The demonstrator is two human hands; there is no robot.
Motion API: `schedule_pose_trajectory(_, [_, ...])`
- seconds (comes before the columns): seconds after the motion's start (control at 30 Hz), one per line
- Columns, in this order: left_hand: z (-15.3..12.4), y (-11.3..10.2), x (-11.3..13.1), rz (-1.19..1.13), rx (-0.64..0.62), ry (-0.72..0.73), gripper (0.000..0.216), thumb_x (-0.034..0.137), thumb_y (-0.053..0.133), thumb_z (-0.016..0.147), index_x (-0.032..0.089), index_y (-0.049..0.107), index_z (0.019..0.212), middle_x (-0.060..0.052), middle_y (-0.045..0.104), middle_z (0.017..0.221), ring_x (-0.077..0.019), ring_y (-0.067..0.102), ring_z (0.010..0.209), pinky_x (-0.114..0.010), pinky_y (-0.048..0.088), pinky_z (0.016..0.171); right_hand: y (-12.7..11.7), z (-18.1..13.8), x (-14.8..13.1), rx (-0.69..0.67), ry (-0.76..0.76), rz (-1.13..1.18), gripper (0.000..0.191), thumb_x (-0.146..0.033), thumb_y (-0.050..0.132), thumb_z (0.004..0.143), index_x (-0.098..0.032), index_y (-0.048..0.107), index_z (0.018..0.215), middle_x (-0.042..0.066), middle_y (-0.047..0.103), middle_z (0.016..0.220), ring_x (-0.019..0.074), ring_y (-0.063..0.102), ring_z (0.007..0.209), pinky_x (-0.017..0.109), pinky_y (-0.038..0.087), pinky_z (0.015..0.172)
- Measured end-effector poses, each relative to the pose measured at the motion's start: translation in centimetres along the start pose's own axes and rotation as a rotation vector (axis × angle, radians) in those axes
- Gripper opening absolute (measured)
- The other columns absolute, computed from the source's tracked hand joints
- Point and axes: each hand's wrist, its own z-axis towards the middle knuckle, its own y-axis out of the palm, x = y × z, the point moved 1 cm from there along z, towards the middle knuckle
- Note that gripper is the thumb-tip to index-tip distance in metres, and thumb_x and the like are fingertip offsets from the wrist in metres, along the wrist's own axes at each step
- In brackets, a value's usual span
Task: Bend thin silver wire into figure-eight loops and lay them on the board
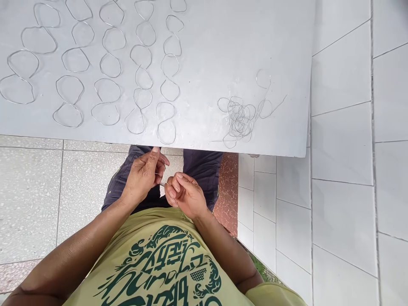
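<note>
A thin silver wire [164, 175] runs between my two hands, just in front of the table edge and above my lap. My left hand [146, 169] pinches it, the thumb pointing up toward the edge. The fingers of my right hand [185, 191] are curled closed around the wire's other side. Much of the wire's shape is hidden by my fingers. Closest on the table lies a wire bent into a figure eight [166, 123].
Rows of S- and eight-shaped wires [70, 102] cover the left of the white table [204, 51]. A tangled wire pile [239, 117] lies near the front right. A tiled white wall [341, 140] rises at the right.
</note>
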Motion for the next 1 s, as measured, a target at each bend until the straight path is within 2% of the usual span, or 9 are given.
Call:
schedule_pose_trajectory(0.1, [-0.1,0.1,-0.3,0.026,0.015,0.008,0.053,0.066,0.054,0.099,0.020,0.066,0.076,0.002,0.051,0.054,-0.0088,0.044,0.041,-0.021,0.029,0.037,0.1,-0.1,0.1,0.005,-0.006,0.001,0.041,-0.043,0.065,0.100,-0.020,0.050,0.069,-0.001,0.052,0.064,0.0120,0.047,0.050,0.024,0.032,0.044])
schedule_pose_trajectory(0.3, [-0.2,0.0,-0.7,-0.070,-0.047,-0.034,0.050,0.068,0.053,0.099,0.022,0.063,0.081,0.004,0.047,0.052,-0.0090,0.036,0.038,-0.022,0.022,0.038,0.0,-0.5,0.3,0.025,0.012,-0.048,0.046,-0.048,0.069,0.096,-0.020,0.048,0.066,-0.001,0.052,0.062,0.0113,0.045,0.049,0.024,0.031,0.043])
schedule_pose_trajectory(0.47, [-0.3,-0.1,-1.0,-0.020,-0.039,0.012,0.052,0.068,0.052,0.099,0.022,0.059,0.076,0.003,0.046,0.054,-0.0098,0.038,0.041,-0.023,0.027,0.040,0.1,-0.5,0.4,0.023,0.043,-0.063,0.047,-0.049,0.071,0.095,-0.020,0.049,0.065,-0.002,0.050,0.060,0.0102,0.042,0.047,0.023,0.028,0.042])
schedule_pose_trajectory(0.67, [-0.6,-0.2,-1.2,0.081,-0.068,0.084,0.047,0.062,0.055,0.100,0.021,0.064,0.077,0.004,0.046,0.052,-0.0102,0.038,0.043,-0.023,0.031,0.043,-0.2,-0.6,0.6,0.029,0.095,-0.096,0.047,-0.050,0.071,0.095,-0.020,0.049,0.066,-0.003,0.050,0.057,0.0085,0.039,0.044,0.023,0.026,0.043])
schedule_pose_trajectory(1.0, [-2.4,0.5,-1.5,0.149,-0.072,0.120,0.048,0.058,0.051,0.104,0.021,0.061,0.075,0.004,0.048,0.052,-0.0107,0.043,0.045,-0.024,0.037,0.048,-0.6,-0.8,-1.1,-0.077,0.234,-0.157,0.050,-0.047,0.069,0.096,-0.020,0.045,0.062,-0.007,0.042,0.045,0.0062,0.029,0.038,0.022,0.019,0.043])
